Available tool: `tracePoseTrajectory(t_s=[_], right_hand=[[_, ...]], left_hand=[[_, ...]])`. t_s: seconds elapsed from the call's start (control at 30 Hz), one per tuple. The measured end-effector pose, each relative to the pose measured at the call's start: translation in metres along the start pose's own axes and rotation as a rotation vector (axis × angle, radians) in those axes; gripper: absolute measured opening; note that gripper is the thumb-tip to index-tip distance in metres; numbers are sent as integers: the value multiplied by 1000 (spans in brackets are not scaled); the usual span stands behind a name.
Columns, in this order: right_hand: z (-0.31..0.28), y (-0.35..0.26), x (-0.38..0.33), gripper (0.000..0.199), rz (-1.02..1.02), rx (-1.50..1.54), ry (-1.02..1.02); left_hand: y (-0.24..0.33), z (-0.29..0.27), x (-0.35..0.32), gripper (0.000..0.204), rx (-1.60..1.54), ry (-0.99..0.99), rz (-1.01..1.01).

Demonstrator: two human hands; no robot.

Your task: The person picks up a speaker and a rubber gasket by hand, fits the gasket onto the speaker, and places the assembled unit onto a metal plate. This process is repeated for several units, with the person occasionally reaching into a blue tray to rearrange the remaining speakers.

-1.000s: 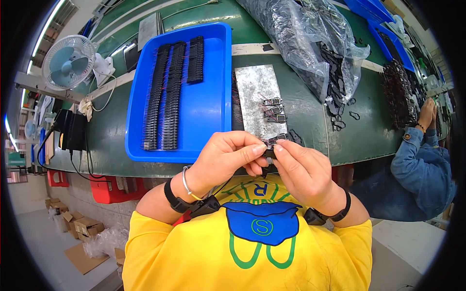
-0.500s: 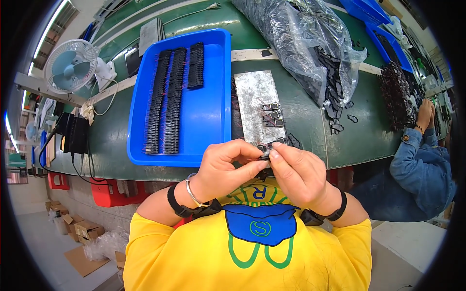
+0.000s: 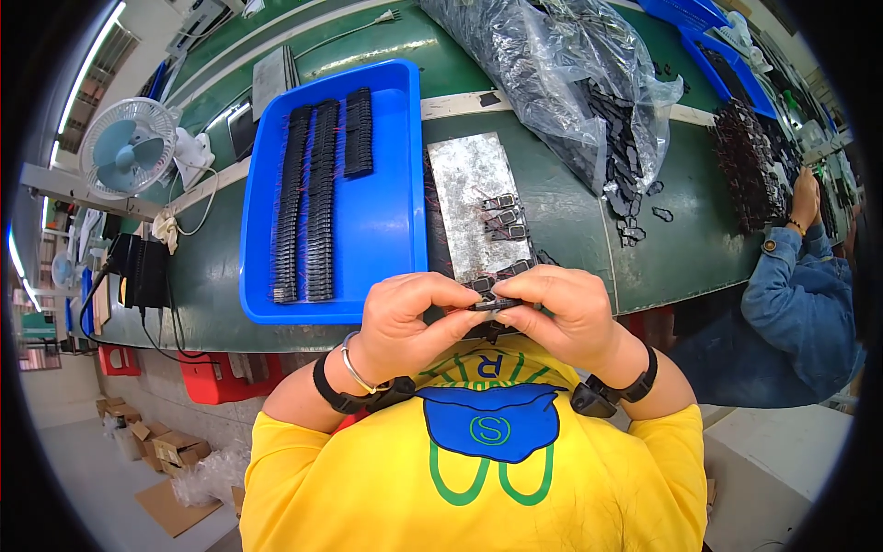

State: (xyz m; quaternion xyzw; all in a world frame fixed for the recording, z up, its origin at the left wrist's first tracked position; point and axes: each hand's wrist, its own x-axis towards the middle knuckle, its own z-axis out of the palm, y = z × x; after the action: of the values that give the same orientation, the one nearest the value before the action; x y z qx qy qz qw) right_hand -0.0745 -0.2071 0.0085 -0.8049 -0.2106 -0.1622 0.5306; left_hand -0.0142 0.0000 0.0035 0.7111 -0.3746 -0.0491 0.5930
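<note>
Between my two hands, close to the table's front edge, is a small flat black part (image 3: 495,304), too small to name. My left hand (image 3: 411,317) pinches its left end between thumb and fingers. At its other end, the thumb and forefinger of my right hand (image 3: 563,315) press on it. Just beyond lies a worn metal plate (image 3: 460,175), bearing several small black-framed pieces (image 3: 504,219) with thin red wires. More such pieces (image 3: 501,274) lie at the plate's near end, partly covered by my fingers.
A blue tray (image 3: 386,248) on the left holds rows of black wired parts (image 3: 320,202). Beyond the plate, a clear plastic bag (image 3: 561,83) spills thin black frames (image 3: 625,189). A fan (image 3: 127,147) stands far left. At right, a co-worker's sleeve (image 3: 782,285) reaches over dark wired parts (image 3: 745,175).
My right fingertips have shifted to the part's right end, and more of the black part shows, lying more level. The whole view has moved slightly.
</note>
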Motion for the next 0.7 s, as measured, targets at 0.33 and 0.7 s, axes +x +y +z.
tracePoseTrajectory(t_s=[0.33,0.7], right_hand=[[3,5,-1,24,-91,-41,23],[10,6,-3,22,-138,5,29]], left_hand=[[3,-10,7,21,-36,-134,6],[-1,-14,3,19,-62,-152,81]])
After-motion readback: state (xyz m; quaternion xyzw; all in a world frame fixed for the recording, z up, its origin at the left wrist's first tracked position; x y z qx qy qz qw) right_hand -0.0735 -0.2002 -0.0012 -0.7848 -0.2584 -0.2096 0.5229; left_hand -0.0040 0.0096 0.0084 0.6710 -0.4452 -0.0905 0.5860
